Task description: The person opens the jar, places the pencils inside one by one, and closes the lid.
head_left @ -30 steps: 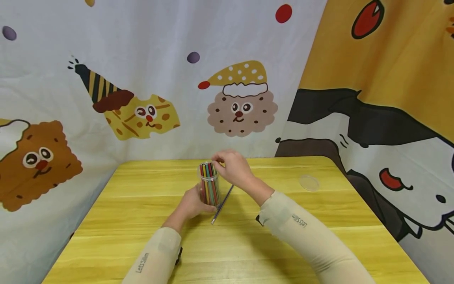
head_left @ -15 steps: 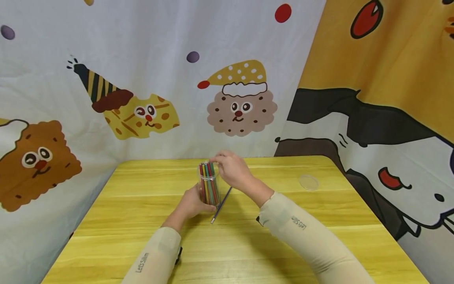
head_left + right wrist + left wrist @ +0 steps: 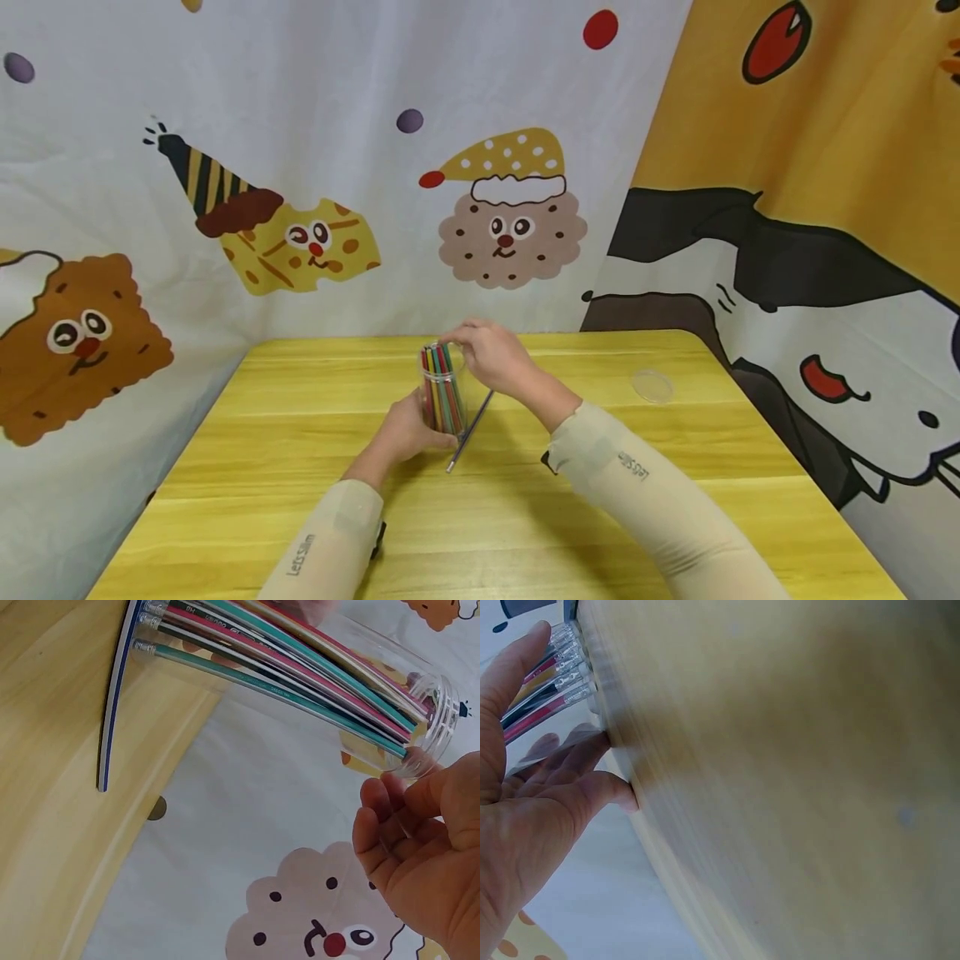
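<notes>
A clear plastic jar point(image 3: 442, 396) full of coloured pencils point(image 3: 285, 671) stands on the wooden table, tilted slightly. My left hand point(image 3: 407, 429) holds it low down, with fingers and thumb around its sides; the left wrist view shows the pencils' eraser ends point(image 3: 574, 682) beside the thumb. Above the jar is my right hand point(image 3: 493, 354), its fingers bent at the jar's mouth point(image 3: 439, 724). Its fingertips lie at the tip of a green pencil point(image 3: 277, 694); whether they pinch it or only touch it is unclear. A loose dark blue pencil point(image 3: 471, 432) lies just right of the jar.
A round clear lid point(image 3: 653, 386) lies flat at the back right of the table point(image 3: 525, 533). Behind the table's far edge hangs a printed curtain point(image 3: 337, 150) with cartoon figures.
My right hand has shifted slightly left over the jar's mouth, and the pencil tops there have moved a little. The left hand, jar, loose pencil and lid look unchanged.
</notes>
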A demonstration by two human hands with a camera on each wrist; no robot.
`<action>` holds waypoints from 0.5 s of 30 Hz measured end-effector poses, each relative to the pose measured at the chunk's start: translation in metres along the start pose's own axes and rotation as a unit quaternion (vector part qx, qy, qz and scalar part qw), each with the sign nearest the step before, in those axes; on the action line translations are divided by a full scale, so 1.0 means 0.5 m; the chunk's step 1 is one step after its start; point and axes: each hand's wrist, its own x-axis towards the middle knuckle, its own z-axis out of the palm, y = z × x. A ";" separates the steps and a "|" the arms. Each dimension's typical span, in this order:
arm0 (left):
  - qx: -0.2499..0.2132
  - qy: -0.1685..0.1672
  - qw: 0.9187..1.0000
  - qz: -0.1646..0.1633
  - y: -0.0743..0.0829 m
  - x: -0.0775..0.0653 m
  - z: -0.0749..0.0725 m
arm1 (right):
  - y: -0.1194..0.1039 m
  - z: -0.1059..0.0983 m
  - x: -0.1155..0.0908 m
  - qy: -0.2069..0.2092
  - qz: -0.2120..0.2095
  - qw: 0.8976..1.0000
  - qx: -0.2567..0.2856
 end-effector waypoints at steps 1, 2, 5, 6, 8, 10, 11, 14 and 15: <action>0.000 0.000 1.000 0.000 0.000 0.000 0.000 | 0.002 0.001 -0.001 0.000 0.004 1.000 0.009; 0.001 0.000 1.000 0.000 0.000 0.000 0.000 | 0.004 0.002 -0.002 -0.001 0.008 1.000 0.020; 0.006 0.001 1.000 0.001 -0.001 0.000 0.001 | 0.011 0.007 -0.006 0.002 0.022 0.998 0.065; 0.006 0.001 1.000 0.000 -0.002 0.001 0.001 | 0.013 0.008 -0.007 0.004 0.024 0.997 0.075; 0.006 0.002 1.000 0.000 -0.003 0.001 0.001 | 0.016 0.009 -0.009 0.004 0.019 0.997 0.073; 0.006 0.002 1.000 0.000 -0.004 0.002 0.002 | 0.018 0.010 -0.011 0.001 0.008 0.999 0.044; 0.006 0.002 1.000 0.001 -0.004 0.002 0.003 | 0.018 0.010 -0.011 -0.001 0.001 1.000 0.024; 0.007 0.002 1.000 0.002 -0.005 0.004 0.005 | 0.016 0.009 -0.013 -0.001 -0.022 0.999 -0.031; 0.008 0.003 1.000 0.001 -0.005 0.005 0.005 | 0.016 0.008 -0.013 0.002 -0.029 0.999 -0.041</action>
